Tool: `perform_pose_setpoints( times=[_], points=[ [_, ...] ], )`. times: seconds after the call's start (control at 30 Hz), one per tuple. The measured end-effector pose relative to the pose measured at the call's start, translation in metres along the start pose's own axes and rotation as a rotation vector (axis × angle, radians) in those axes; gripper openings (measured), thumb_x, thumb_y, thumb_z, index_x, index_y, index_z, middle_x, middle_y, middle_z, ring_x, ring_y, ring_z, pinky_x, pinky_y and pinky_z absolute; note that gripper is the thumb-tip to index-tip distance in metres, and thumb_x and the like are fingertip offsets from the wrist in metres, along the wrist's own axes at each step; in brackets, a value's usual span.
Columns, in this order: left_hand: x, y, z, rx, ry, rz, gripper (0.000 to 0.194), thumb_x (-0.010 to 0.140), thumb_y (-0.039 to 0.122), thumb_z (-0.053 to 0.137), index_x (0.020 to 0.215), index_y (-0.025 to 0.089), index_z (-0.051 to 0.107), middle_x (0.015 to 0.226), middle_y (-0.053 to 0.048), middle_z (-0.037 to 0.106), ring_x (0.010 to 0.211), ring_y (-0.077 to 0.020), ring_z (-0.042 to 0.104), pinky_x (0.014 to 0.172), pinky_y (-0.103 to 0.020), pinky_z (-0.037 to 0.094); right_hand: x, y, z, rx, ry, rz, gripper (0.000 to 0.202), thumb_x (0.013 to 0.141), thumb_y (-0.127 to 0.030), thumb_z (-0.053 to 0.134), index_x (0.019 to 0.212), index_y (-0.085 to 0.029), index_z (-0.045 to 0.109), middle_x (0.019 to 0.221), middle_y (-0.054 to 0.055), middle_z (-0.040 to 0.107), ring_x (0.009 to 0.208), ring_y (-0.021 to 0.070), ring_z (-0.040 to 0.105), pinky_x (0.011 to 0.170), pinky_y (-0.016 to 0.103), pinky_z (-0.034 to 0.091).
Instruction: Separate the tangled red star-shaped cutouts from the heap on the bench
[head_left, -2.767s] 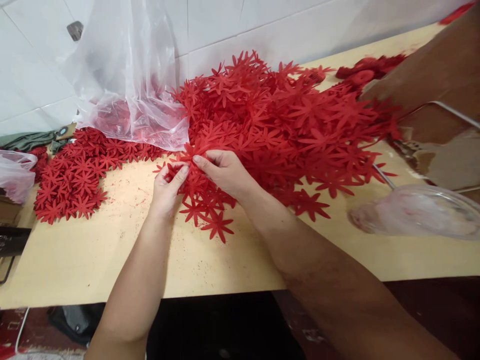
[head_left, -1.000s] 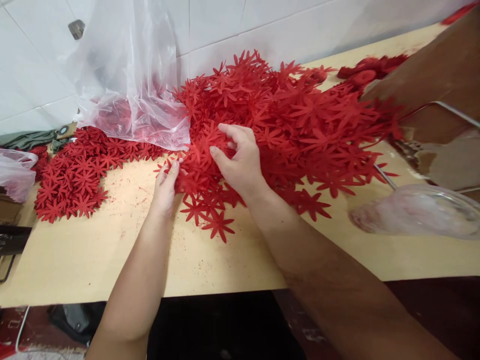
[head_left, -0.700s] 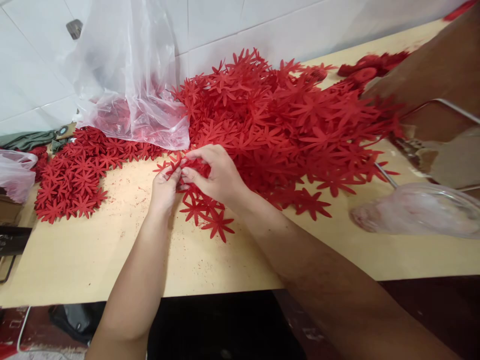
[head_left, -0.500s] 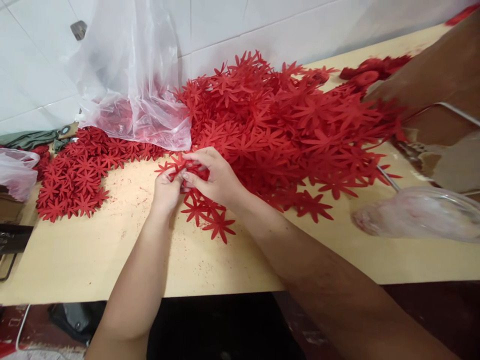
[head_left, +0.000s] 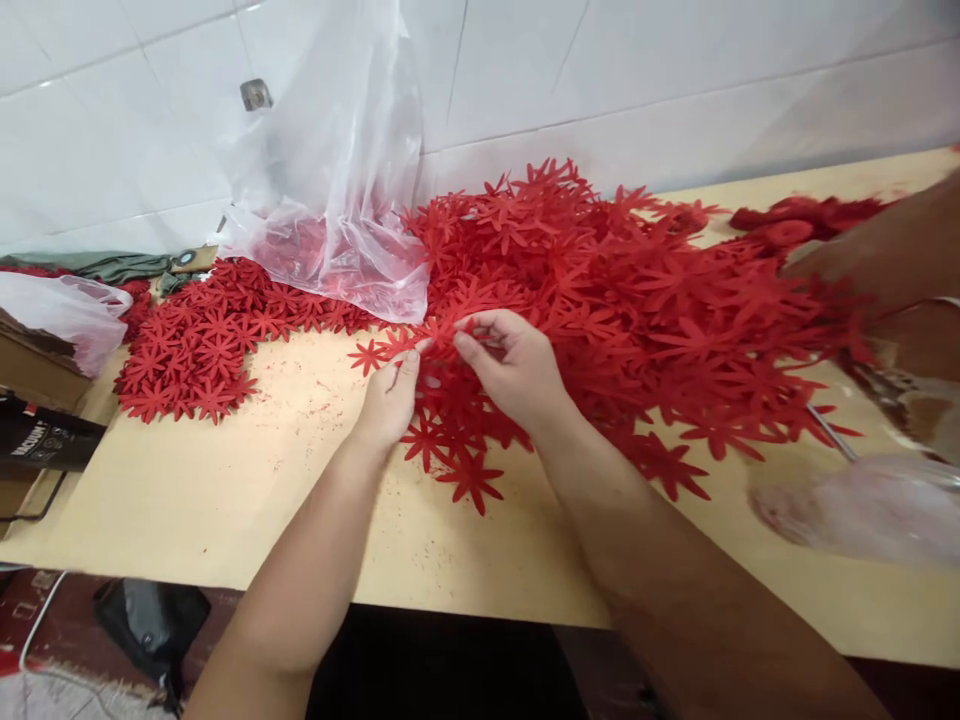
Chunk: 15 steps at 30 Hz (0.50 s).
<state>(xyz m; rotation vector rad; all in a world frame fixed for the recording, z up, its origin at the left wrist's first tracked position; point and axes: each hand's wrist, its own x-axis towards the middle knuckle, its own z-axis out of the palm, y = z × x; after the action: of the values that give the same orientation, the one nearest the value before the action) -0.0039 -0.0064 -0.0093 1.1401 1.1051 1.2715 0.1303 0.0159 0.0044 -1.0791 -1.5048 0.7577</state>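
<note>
At the near left edge of a big heap of red flower-shaped pieces, both hands work close together. My left hand pinches a strand of small red flowers between thumb and fingers. Just to its right, my right hand has thumb and forefinger closed on part of the same red pieces, with a small gap between the two hands. More red flowers hang or lie below the hands on the tabletop. Fingertips partly hide what each hand grips.
A flatter pile of dark red flowers lies at the left. A clear plastic bag stands behind, against the tiled wall. A cardboard box is at the far left. A clear plastic container sits at the right.
My hands have moved apart, the right one going rightward, with red pieces now stretched between them. The whole view has shifted, so the table things appear farther right and slightly lower.
</note>
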Motion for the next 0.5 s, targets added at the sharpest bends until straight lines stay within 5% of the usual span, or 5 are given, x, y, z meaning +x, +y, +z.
perform_pose_setpoints(
  times=[0.13,0.23,0.4,0.5],
  points=[
    [0.000,-0.006,0.001,-0.067,0.020,0.023,0.038,0.089,0.037,0.040,0.110,0.017,0.065,0.118,-0.008,0.065,0.119,-0.0220,0.054,0.103,-0.039,0.040,-0.010,0.002,0.015,-0.138,-0.181,-0.113,0.026,0.072,-0.026,0.061,0.097,-0.019,0.059,0.099,0.007,0.065,0.093,0.0199,0.061,0.087,0.037,0.048],
    [-0.001,-0.007,0.003,0.016,0.048,0.047,0.037,0.089,0.034,0.040,0.111,0.018,0.064,0.126,-0.007,0.061,0.126,-0.0211,0.048,0.110,-0.038,0.032,-0.008,0.003,0.017,-0.221,-0.165,-0.126,0.015,0.074,-0.022,0.053,0.088,-0.020,0.059,0.089,0.006,0.066,0.084,0.0185,0.062,0.082,0.036,0.049],
    [0.000,-0.003,-0.001,0.234,0.189,0.174,0.037,0.089,0.033,0.040,0.113,0.017,0.062,0.121,-0.010,0.060,0.119,-0.0186,0.051,0.108,-0.034,0.033,0.023,0.004,-0.024,-0.488,-0.005,-0.079,0.008,0.074,-0.024,0.054,0.078,-0.020,0.059,0.082,0.008,0.064,0.073,0.0190,0.060,0.074,0.036,0.050],
    [0.003,-0.003,-0.005,0.312,0.259,0.161,0.032,0.088,0.025,0.040,0.102,0.014,0.065,0.109,-0.011,0.063,0.108,-0.0172,0.056,0.102,-0.031,0.039,0.046,-0.003,-0.053,-0.819,0.044,0.015,0.027,0.071,-0.018,0.058,0.097,-0.019,0.065,0.103,0.016,0.063,0.094,0.0266,0.060,0.087,0.044,0.046]
  ],
)
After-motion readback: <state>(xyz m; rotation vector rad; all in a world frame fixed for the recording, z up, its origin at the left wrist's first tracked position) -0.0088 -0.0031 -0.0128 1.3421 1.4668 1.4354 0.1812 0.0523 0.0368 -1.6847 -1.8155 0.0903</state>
